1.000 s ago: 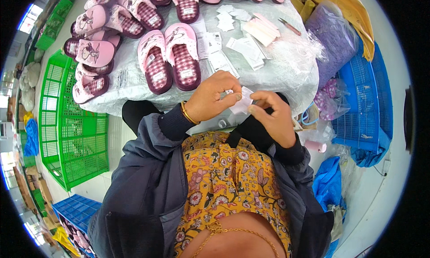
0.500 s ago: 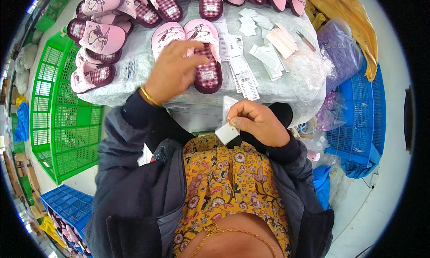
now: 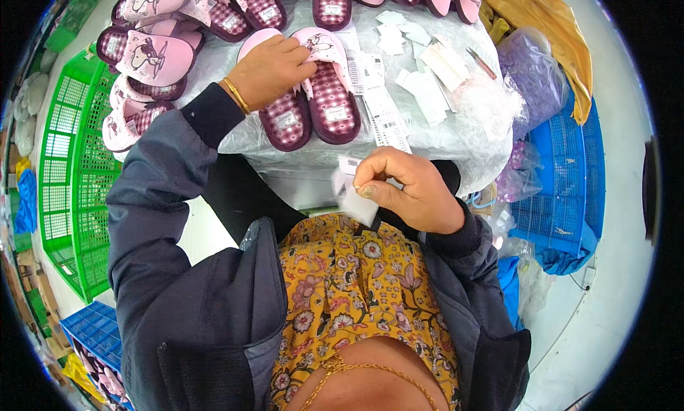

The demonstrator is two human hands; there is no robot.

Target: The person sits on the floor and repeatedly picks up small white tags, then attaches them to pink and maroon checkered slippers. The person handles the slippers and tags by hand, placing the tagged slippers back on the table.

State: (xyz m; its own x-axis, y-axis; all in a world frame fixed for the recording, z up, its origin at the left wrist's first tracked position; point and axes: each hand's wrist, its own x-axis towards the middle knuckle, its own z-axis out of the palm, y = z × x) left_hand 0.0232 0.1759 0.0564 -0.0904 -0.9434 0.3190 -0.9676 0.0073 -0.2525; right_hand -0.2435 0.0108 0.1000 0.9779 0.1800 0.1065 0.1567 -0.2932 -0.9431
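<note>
A pair of pink slippers with checked maroon insoles (image 3: pixel 333 115) lies at the near edge of the wrapped table, toes pointing away. My left hand (image 3: pixel 274 70) is closed over their pink uppers, fingers curled where the two meet. Below and to the right, clear of the table edge, my right hand (image 3: pixel 407 188) pinches a small bunch of white tags (image 3: pixel 358 206) by one end between thumb and fingers. The tags hang toward the left and look blurred.
More pink slippers (image 3: pixel 155 58) line the table's left and far sides. Loose paper tags (image 3: pixel 422 94), printed label strips (image 3: pixel 385 119) and small scissors or snips (image 3: pixel 482 64) lie at right. Green crates (image 3: pixel 82 176) stand left; a blue crate (image 3: pixel 559 197) stands right.
My left hand has gone from spread fingers above the slippers to a closed grip on their uppers. Both insoles now show side by side. The tags in my right hand have swung slightly.
</note>
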